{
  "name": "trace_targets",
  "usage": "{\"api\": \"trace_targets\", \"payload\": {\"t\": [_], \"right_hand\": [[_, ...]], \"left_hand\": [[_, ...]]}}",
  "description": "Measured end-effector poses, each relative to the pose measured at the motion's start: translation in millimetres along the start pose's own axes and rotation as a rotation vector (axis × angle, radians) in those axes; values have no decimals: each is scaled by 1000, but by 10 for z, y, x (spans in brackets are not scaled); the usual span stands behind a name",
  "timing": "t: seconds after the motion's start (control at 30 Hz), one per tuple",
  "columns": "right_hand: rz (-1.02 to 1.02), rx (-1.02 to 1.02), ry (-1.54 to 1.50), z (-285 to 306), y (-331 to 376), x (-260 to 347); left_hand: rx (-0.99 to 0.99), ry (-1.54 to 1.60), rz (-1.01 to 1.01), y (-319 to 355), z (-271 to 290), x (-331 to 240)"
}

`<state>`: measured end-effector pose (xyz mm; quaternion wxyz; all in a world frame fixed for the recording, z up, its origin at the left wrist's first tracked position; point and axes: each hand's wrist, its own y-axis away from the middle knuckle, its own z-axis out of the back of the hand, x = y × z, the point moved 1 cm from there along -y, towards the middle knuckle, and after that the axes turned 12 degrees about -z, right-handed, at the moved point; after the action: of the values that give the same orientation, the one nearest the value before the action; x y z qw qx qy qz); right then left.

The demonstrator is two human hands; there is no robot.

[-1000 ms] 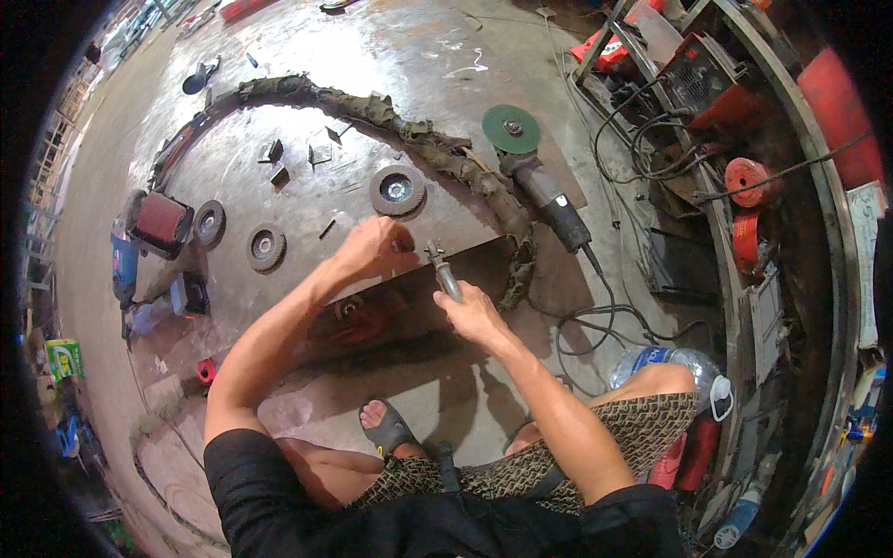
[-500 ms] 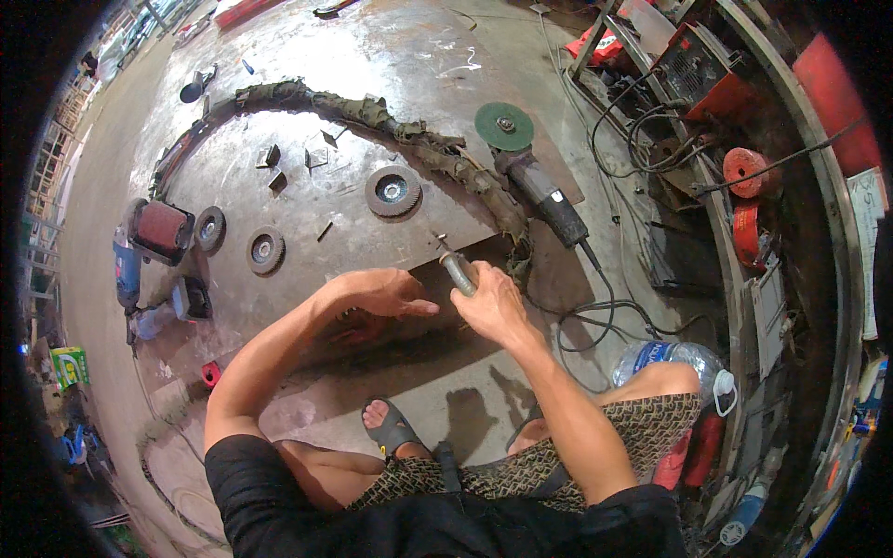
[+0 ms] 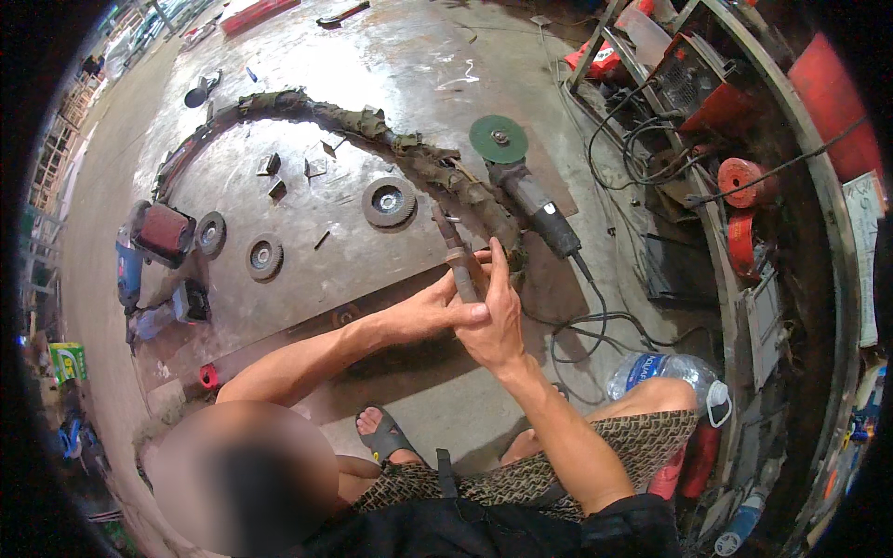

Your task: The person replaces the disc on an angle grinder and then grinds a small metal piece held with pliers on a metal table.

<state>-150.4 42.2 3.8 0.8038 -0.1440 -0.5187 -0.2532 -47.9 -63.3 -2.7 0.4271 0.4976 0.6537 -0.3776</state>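
Note:
A torch-like tool (image 3: 454,253) with a brown neck and a greyish cylindrical handle points up and away, above the near edge of the metal plate. My left hand (image 3: 433,312) is closed around its handle, the thumb crossing in front of my right palm. Right against it, my right hand (image 3: 498,325) has its fingers stretched upward beside the handle; some fingers are hidden. Just beyond lies a hose or cable wrapped in ragged green-brown cloth (image 3: 372,126), curving across the plate. A flap disc (image 3: 389,203) lies left of the tool's tip.
An angle grinder (image 3: 532,200) with a green disc lies at right, its cord coiled below. Two more flap discs (image 3: 264,256), small metal pieces (image 3: 270,166) and a blue power tool (image 3: 127,265) lie left. A water bottle (image 3: 670,372) rests by my right knee; a metal rack (image 3: 833,195) stands right.
My left hand has moved right and closed on the tool's handle, which my right hand held earlier. My right fingers have straightened, and the tool's tip has risen slightly.

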Motion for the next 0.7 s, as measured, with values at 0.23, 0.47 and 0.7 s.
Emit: {"api": "trace_targets", "payload": {"t": [0.23,0.47,0.7], "right_hand": [[197,-87,64,55,0,111],[236,-102,80,104,-19,211],[230,-51,144,232,22,431]], "left_hand": [[-17,29,-107,-68,1,-114],[22,-66,-201,-138,21,-312],[38,-37,-189,-108,142,-295]]}}
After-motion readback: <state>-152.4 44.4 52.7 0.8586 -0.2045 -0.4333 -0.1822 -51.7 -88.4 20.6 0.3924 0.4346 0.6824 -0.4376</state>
